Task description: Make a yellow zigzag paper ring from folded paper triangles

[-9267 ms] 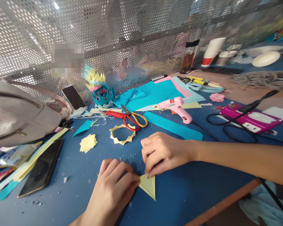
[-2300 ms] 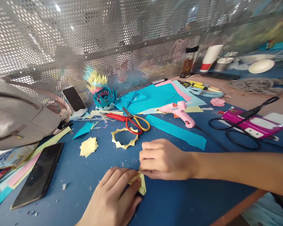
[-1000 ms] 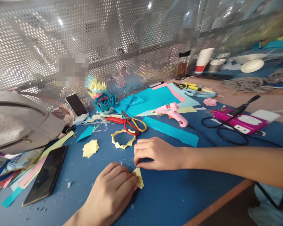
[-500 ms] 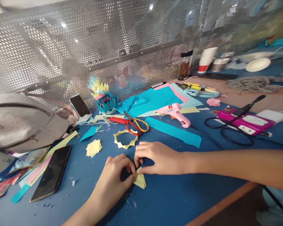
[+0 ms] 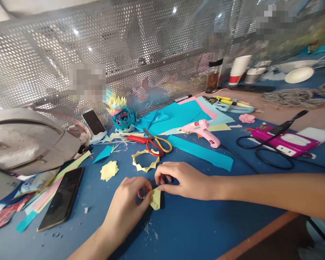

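Observation:
A small folded piece of yellow paper (image 5: pixel 156 200) is held just above the blue tabletop. My left hand (image 5: pixel 128 198) pinches its left edge between thumb and fingers. At the top corner of the paper, my right hand (image 5: pixel 178 180) has its thumb and curled fingertips closed; part of that grip is hidden. Beyond my hands lies a zigzag ring of yellow paper (image 5: pixel 134 164), touching the handles of the scissors (image 5: pixel 162 145). To the left sits a stack of yellow paper squares (image 5: pixel 109 170).
A pink glue gun (image 5: pixel 203 131) and a blue paper strip (image 5: pixel 200 151) lie farther back. The magenta power strip (image 5: pixel 284 139) with looped cable is at right. On the left are a black phone (image 5: pixel 62 200) and a backpack (image 5: pixel 29 141). A folded-paper model (image 5: pixel 123 117) stands behind.
The yellow paper has tilted up and moved slightly left and upward between my hands. My right fingers have lifted a little. The view has shifted slightly.

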Motion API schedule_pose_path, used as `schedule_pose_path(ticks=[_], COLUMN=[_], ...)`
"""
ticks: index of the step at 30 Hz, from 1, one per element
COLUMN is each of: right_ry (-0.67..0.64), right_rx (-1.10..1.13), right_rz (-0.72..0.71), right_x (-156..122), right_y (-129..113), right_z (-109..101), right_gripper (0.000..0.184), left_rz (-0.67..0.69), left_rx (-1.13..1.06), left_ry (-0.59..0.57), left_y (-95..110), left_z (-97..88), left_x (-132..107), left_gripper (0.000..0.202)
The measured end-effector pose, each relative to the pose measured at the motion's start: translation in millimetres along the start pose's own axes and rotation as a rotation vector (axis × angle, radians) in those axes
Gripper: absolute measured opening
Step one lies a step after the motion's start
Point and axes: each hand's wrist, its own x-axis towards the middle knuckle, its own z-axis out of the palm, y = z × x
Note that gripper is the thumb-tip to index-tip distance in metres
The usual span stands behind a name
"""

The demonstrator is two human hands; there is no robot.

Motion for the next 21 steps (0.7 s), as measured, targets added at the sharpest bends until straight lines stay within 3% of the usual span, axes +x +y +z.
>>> schedule_pose_path(ticks=[7,15,21], right_ry=[-0.018,0.016,0.056], right_rx=[0.039,-0.123,-0.299], right_rz=[0.068,-0.082,-0.324], right_x=[0.8,0.8,1.7], right_y=[1.5,7.4,13.3], right_z=[2.7,5.0,6.3], right_gripper=[0.011,0.004,0.009], left_rz=[-0.096,-0.14,-0.206], left_rx=[-0.253,-0.32,-0.355], left_ry=[0.052,-0.006,-0.037], left_y=[-2.4,-2.8,-4.4], left_z=[2.7,7.2,4.2], left_x=[1.3,1.0,5.1], left_gripper=[0.01,0.009,0.01])
